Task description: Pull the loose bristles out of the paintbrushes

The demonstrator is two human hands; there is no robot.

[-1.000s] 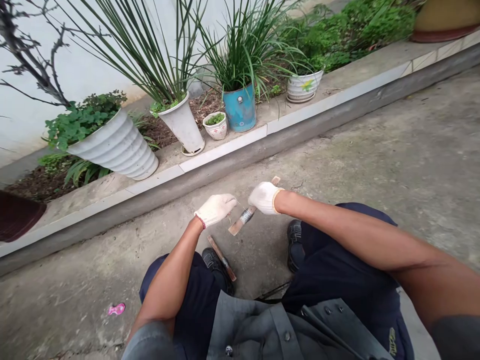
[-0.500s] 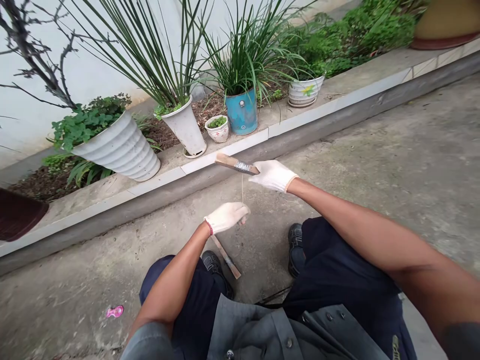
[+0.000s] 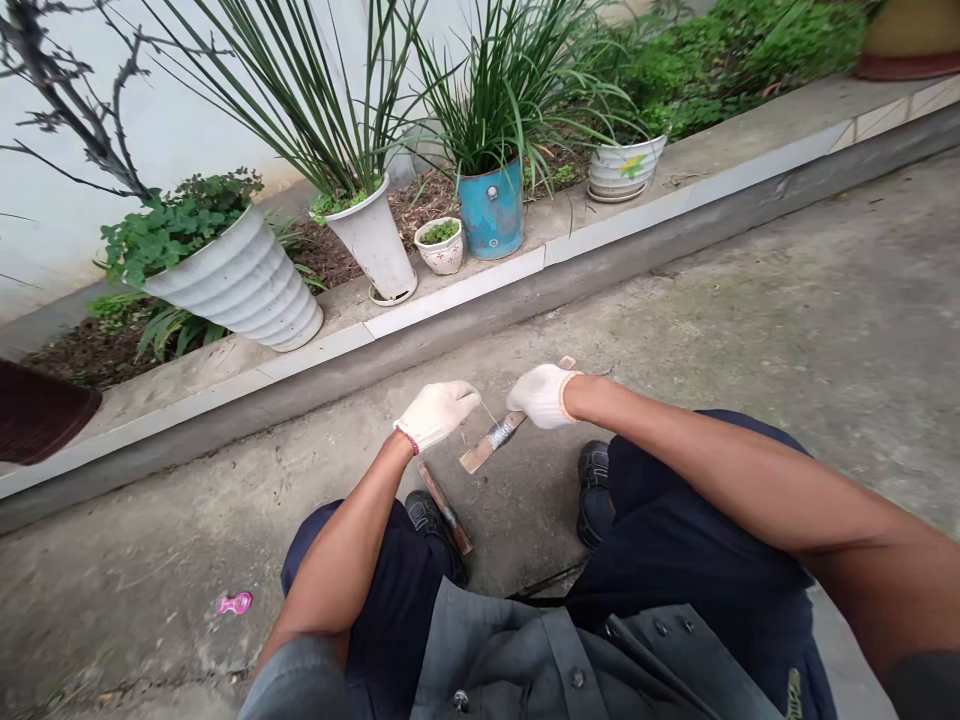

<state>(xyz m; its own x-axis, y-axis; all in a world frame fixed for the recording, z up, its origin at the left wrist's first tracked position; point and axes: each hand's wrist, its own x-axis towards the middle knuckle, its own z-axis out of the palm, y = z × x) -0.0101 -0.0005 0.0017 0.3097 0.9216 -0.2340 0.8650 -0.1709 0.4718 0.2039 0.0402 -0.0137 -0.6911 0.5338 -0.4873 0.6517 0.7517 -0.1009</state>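
Note:
My right hand (image 3: 541,395), in a white knit glove, is closed around the middle of a flat wooden stick (image 3: 478,457). The stick slants, its near end pointing down to the left, and pale wire or string (image 3: 499,434) is wound about it beside my fingers. From that winding a thin strand (image 3: 489,411) runs up to my left hand (image 3: 439,412), also gloved, whose fingers are pinched together on it. On the ground below my left hand lies a second wooden stick (image 3: 445,508), with a dark band near its lower end, by my left shoe.
Potted plants stand along a tiled ledge (image 3: 457,300) ahead: a ribbed white pot (image 3: 244,285), a tall white pot (image 3: 375,245), a small cup-shaped pot (image 3: 441,250) and a blue bucket (image 3: 491,215). A pink object (image 3: 235,603) lies on the concrete at lower left.
My right hand has come down and turned the stick, so its wound end now points down-left. My left hand has moved slightly up and left, with the strand still running between them.

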